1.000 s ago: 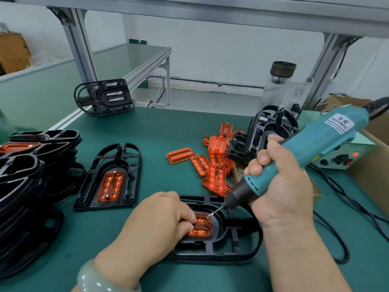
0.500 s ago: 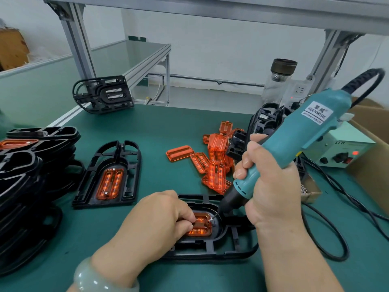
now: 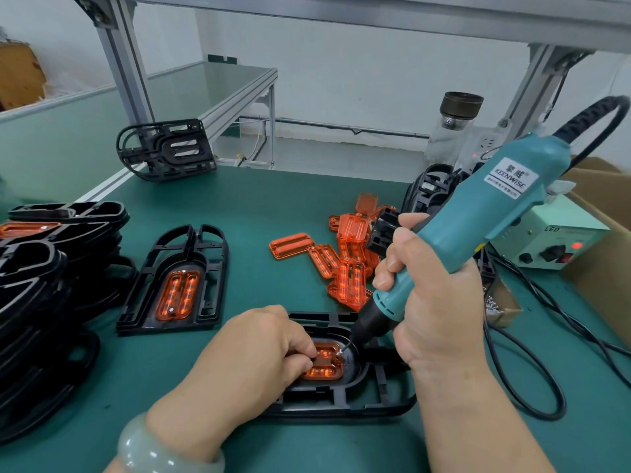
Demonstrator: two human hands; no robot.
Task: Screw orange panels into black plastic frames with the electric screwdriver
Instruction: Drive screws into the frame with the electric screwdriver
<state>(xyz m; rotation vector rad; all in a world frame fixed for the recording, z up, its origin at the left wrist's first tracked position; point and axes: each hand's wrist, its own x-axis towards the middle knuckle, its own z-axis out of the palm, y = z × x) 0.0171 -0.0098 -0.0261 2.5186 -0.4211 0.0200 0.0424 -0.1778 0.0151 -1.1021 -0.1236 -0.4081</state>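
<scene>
Leftmost, a stack of black frames [image 3: 51,268] sits at the edge of the desk [image 3: 273,199]. Beside it lies a finished frame [image 3: 205,254], its panel already screwed in. Toward the middle, the left hand [image 3: 252,356], fingers curled, holds the orange panel [image 3: 326,367] down in the black frame [image 3: 341,402], which lies flat at the near edge. Behind it, loose orange panels [image 3: 345,257] lie heaped. The right hand [image 3: 433,308] is wrapped round the tilted electric screwdriver [image 3: 478,227], whose bit rests on the panel's upper right corner.
</scene>
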